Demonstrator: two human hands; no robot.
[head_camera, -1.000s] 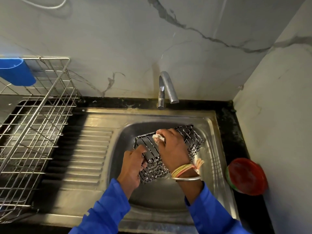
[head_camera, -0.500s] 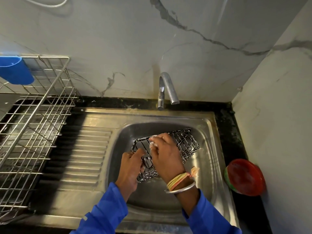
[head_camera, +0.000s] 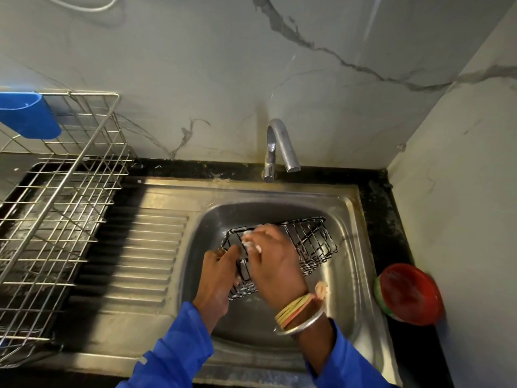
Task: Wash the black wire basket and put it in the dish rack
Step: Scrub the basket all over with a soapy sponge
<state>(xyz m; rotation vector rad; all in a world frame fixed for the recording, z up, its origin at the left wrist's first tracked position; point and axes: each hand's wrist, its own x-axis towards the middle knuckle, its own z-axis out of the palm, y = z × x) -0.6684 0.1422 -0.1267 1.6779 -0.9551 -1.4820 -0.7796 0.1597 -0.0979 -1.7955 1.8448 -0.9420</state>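
My left hand grips the near end of the one black wire basket. My right hand pinches one white pad on it, shifted left since a second ago. Basket lies in sink, twelve o'clock. One dish rack, ten o'clock.

Site: a home kitchen, washing-up corner. A stainless sink with ribbed drainboard is sitting in a black counter; a curved tap is rising behind the basin. A wire dish rack is standing at left, a blue holder hanging on its rim. Marble-veined wall is backing everything.
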